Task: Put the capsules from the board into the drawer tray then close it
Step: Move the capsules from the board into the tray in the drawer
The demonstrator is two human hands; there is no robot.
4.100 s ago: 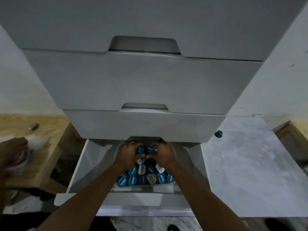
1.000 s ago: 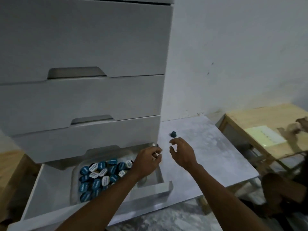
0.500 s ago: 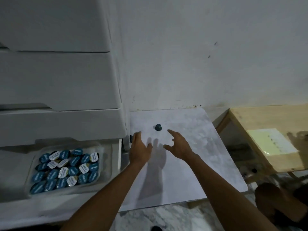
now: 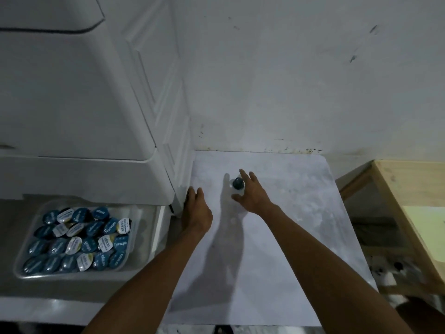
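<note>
One dark blue capsule (image 4: 238,183) sits alone on the board (image 4: 289,225), a pale marbled surface, toward its far side and near the wall (image 4: 289,68). The right hand (image 4: 252,196) is at it, the grip open: fingers reach past the capsule on its far right and the thumb lies on the near side, so the capsule sits in the gap. I cannot tell whether any finger touches it yet.

The step in hand looks like the pick of the last capsule on the board; no other shows there. The next move calls for the thumb and fingers to close on the small round body without knocking it away, as it would likely roll or skid on the smooth board.

The left hand (image 4: 196,210) rests flat on the board's left edge, its grip open and holding nothing, just beside the corner of the cabinet (image 4: 72,92).

To the left and lower, the drawer (image 4: 156,227) stands pulled out. Its clear tray (image 4: 18,266) holds many capsules (image 4: 79,239), blue and white lids crowded together, with little spare room. The cabinet corner and the left arm stand between the capsule and the tray, so the carry must pass around them before the drawer is closed. A wooden surface (image 4: 409,189) with a pale sheet (image 4: 428,225) stands at the right, apart.
</note>
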